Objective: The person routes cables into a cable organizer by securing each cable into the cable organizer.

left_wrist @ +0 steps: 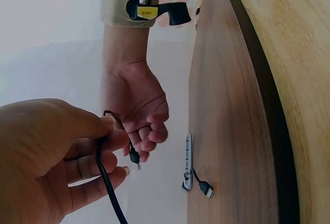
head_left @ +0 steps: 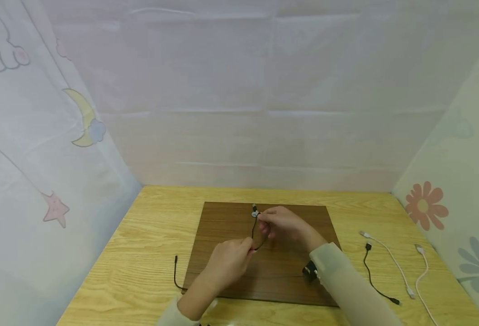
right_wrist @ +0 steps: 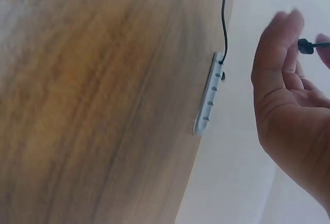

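My left hand (head_left: 229, 262) (left_wrist: 56, 157) pinches a black cable (left_wrist: 109, 188) between thumb and forefinger above the brown board (head_left: 231, 280). Up and to the right, my right hand (head_left: 284, 222) (right_wrist: 289, 85) holds the black plug end (right_wrist: 305, 46) between its fingertips. Part of the cable loops between the two hands. A pale grey cable clip strip (left_wrist: 188, 154) (right_wrist: 209, 95) lies near the board's far edge; its far part shows in the head view just left of my right fingertips. Another black cable (right_wrist: 225, 23) sits in its end slot, its USB plug (head_left: 254, 206) (left_wrist: 206, 189) beyond.
Right of the board lie a short black cable (head_left: 370, 271) and two white cables (head_left: 394, 260) (head_left: 419, 280) on the wooden table (head_left: 141, 235). A black cable end (head_left: 176, 271) rests left of the board. Printed cloth walls surround the table.
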A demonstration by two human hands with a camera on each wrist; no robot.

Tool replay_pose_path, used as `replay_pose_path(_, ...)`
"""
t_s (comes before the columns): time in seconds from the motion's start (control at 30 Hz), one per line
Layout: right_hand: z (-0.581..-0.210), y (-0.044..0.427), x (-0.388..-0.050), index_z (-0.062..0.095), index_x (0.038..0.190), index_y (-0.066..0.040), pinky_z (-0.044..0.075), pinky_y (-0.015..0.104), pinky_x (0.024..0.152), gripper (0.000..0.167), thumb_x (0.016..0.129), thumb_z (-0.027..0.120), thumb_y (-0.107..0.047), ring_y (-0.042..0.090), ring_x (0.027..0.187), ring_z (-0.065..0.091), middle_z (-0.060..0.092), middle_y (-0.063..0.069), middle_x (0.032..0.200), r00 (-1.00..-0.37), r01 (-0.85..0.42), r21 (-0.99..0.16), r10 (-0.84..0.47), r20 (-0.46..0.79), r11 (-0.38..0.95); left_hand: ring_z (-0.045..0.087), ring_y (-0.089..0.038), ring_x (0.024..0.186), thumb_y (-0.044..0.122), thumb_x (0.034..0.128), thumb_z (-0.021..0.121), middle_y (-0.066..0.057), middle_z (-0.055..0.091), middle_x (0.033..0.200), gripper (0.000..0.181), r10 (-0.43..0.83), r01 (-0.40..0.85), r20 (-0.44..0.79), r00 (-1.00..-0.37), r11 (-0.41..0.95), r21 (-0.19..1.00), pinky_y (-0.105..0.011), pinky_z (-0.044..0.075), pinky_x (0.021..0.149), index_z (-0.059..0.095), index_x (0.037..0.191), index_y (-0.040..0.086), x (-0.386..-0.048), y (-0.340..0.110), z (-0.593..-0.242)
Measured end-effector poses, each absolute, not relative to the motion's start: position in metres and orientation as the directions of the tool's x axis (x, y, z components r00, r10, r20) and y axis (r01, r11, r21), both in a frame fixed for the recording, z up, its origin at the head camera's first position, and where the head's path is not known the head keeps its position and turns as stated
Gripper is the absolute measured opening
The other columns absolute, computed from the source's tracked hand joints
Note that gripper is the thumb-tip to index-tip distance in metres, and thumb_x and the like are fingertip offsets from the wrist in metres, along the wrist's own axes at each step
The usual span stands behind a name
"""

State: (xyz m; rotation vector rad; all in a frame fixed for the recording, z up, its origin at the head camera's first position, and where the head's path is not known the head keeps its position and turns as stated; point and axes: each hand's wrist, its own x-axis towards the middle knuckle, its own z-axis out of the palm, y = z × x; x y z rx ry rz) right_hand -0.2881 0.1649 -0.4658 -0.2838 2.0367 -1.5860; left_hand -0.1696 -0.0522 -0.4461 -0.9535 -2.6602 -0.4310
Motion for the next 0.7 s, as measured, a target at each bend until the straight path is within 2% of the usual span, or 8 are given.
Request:
replay_pose_path(0.2,-0.462,0.169,-0.294,0.064,0.112,0.008,0.049,0.031,0.065,0.033,0.102,0.062,-0.024,0.017,0.073,0.057,0.069,0.02,0.098,-0.88,0.102,-0.933,-0.405,-0.246,0.346,0.063,-0.002,0.062,0.017,0.095,0.072,0.003,0.073,0.08,0.008,0.546,0.62,0.335,-0.768,0.766,0.173,-0.011,0.043,0.049,0.068,0.091,0.012,-0.17,-0.052,-0.45)
replay_pose_path(0.43,-0.464,0.167,-0.299,0.067,0.116,0.006,0.057,0.041,0.082,0.029,0.101,0.064,-0.019,0.015,0.079,0.062,0.071,0.023,0.107,-0.911,0.156,-0.928,-0.313,-0.267,0.337,0.059,-0.001,0.059,0.019,0.0954,0.071,0.003,0.072,0.078,0.009,0.545,0.597,0.269,-0.794,0.783,0.176,-0.012,0.041,0.048,0.069,0.091,0.012,-0.172,-0.051,-0.463)
replay_pose_path(0.5,-0.464,0.167,-0.3,0.067,0.115,0.006,0.057,0.042,0.083,0.028,0.101,0.064,-0.018,0.015,0.077,0.064,0.071,0.023,0.107,-0.913,0.158,-0.929,-0.308,-0.266,0.335,0.061,-0.003,0.059,0.019,0.0953,0.072,0.002,0.072,0.078,0.009,0.531,0.581,0.264,-0.806,0.794,0.177,-0.013,0.042,0.047,0.069,0.091,0.012,-0.173,-0.05,-0.466)
replay_pose_path(0.7,-0.468,0.167,-0.304,0.066,0.105,0.004,0.058,0.039,0.077,0.017,0.098,0.067,-0.012,0.017,0.074,0.066,0.071,0.012,0.089,-0.917,0.141,-0.935,-0.312,-0.247,0.327,0.064,-0.009,0.059,0.02,0.0947,0.073,0.002,0.071,0.075,0.01,0.489,0.536,0.243,-0.838,0.821,0.195,-0.018,0.043,0.045,0.069,0.089,0.012,-0.174,-0.05,-0.472)
